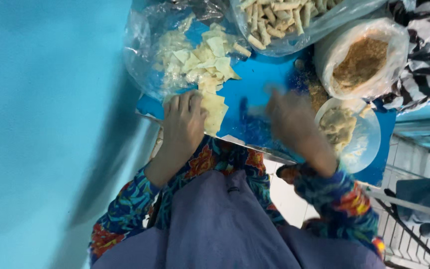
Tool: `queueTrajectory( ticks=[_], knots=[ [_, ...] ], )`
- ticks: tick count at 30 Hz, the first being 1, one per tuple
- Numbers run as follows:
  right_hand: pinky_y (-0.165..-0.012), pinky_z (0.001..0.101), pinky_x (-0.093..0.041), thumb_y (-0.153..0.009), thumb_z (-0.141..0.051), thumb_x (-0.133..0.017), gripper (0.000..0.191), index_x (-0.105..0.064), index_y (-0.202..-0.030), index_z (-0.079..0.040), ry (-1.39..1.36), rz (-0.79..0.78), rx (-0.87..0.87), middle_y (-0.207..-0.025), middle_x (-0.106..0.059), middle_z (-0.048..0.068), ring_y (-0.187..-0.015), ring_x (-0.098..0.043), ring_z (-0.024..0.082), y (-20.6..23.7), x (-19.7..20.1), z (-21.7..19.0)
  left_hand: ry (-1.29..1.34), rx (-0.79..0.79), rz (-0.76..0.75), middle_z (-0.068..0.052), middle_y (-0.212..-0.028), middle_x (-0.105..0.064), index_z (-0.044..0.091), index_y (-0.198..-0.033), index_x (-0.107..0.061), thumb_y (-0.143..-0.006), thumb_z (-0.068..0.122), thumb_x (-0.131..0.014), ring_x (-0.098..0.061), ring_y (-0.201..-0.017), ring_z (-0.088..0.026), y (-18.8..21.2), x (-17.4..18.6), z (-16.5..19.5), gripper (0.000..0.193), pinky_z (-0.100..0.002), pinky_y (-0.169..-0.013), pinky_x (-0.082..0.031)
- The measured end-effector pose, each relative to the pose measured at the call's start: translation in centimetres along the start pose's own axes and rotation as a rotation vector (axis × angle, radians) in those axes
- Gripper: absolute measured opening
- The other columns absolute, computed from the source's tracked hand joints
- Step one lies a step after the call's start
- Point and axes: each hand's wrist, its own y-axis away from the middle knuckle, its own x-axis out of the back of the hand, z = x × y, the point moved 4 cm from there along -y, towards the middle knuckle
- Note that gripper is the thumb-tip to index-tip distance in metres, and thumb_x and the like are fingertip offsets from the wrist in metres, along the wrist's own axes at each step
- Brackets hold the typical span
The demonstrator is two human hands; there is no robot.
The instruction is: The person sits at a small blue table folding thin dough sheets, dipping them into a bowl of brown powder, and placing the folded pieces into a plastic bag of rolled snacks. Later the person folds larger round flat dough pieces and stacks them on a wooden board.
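Note:
My left hand lies flat on the near edge of a blue tray, its fingers touching a pale square dough wrapper. More such wrappers are piled on a clear plastic bag just beyond it. My right hand is blurred over the bare middle of the tray, next to a glass bowl of pale filling. Whether the right hand holds anything cannot be made out.
A plastic bag of rolled pastry sticks sits at the top. A bag of brown crumbs stands at the upper right, beside striped cloth. A turquoise wall fills the left. White floor tiles show below the tray.

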Motion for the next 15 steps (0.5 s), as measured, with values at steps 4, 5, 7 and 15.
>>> queueTrajectory(
  ticks=[4, 5, 7, 15],
  knots=[
    [-0.090, 0.0495, -0.052, -0.105, -0.001, -0.069, 0.041, -0.047, -0.141, -0.001, -0.001, 0.390, -0.165, -0.121, -0.063, 0.023, -0.106, -0.063, 0.042, -0.8, 4.1, -0.2, 0.126, 0.057, -0.048, -0.015, -0.111, -0.061, 0.002, -0.124, -0.063, -0.084, 0.017, -0.077, -0.056, -0.107, -0.035, -1.1, 0.4, 0.1, 0.045, -0.052, -0.099, -0.041],
    [-0.089, 0.0483, -0.054, -0.106, 0.000, -0.068, 0.042, -0.047, -0.143, 0.000, -0.060, 0.401, -0.182, -0.125, -0.064, 0.024, -0.108, -0.065, 0.041, -0.6, 3.9, -1.0, 0.131, 0.062, -0.067, -0.014, -0.109, -0.061, 0.004, -0.120, -0.063, -0.085, 0.016, -0.077, -0.056, -0.107, -0.035, -1.3, 0.5, 0.1, 0.040, -0.052, -0.099, -0.040],
    [-0.086, 0.0460, -0.057, -0.095, 0.000, -0.071, 0.054, -0.049, -0.144, -0.001, -0.187, 0.317, -0.089, -0.122, -0.068, 0.021, -0.106, -0.069, 0.039, -0.4, 1.9, -3.6, 0.143, 0.068, -0.111, -0.012, -0.105, -0.061, 0.008, -0.111, -0.063, -0.086, 0.015, -0.077, -0.057, -0.107, -0.033, -1.3, 0.4, 0.2, 0.029, -0.052, -0.099, -0.040],
    [-0.098, 0.0374, -0.059, -0.094, 0.007, -0.067, 0.060, -0.042, -0.148, -0.001, -0.823, 0.195, -0.338, -0.123, -0.067, 0.015, -0.114, -0.070, 0.025, 1.8, -5.6, -6.4, 0.461, 0.116, 0.020, -0.016, -0.110, -0.067, 0.004, -0.115, -0.058, -0.094, 0.004, -0.067, -0.066, -0.103, -0.038, -0.3, 0.8, 1.4, 0.023, -0.047, -0.086, -0.053]
  ],
)
